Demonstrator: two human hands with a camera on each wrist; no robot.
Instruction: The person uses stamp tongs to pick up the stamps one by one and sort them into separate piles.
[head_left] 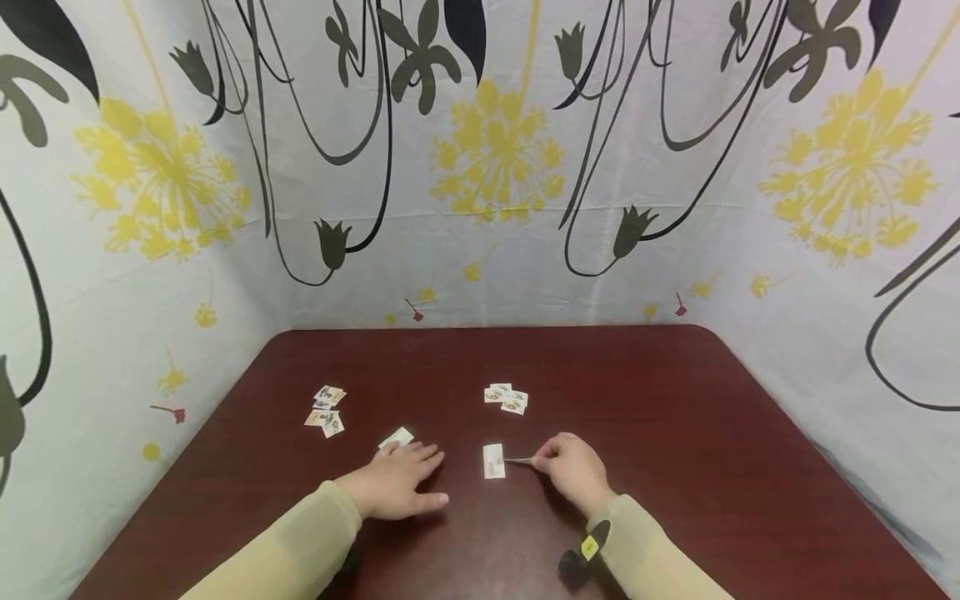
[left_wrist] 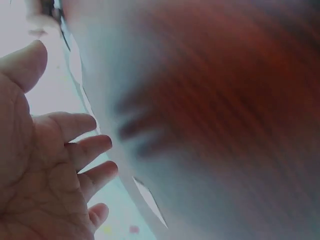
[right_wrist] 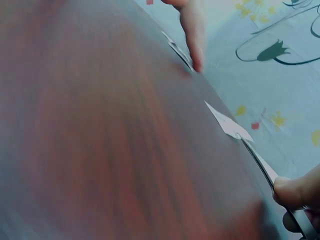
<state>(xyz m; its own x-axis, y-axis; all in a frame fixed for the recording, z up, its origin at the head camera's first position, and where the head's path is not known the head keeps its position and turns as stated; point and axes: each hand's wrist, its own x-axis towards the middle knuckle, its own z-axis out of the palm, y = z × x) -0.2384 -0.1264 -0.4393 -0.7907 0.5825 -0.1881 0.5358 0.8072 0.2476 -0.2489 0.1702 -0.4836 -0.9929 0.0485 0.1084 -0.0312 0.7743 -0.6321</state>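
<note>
My right hand (head_left: 573,471) pinches slim metal tweezers (head_left: 519,460) between thumb and fingers. Their tip reaches the edge of a white card (head_left: 494,461) lying on the table. In the right wrist view the tip of the tweezers (right_wrist: 257,161) meets the card (right_wrist: 227,124). My left hand (head_left: 397,482) is held palm down with fingers spread, holding nothing. Its fingers partly cover a second white card (head_left: 396,437). The left wrist view has the palm of the left hand (left_wrist: 50,170) above the tabletop, with dark finger shadows below.
Small printed cards (head_left: 327,408) lie in loose overlapping groups at the left of the dark red table (head_left: 637,375). More overlapping cards (head_left: 507,397) lie beyond the middle card. A white flower-patterned cloth (head_left: 480,275) hangs behind and at the sides.
</note>
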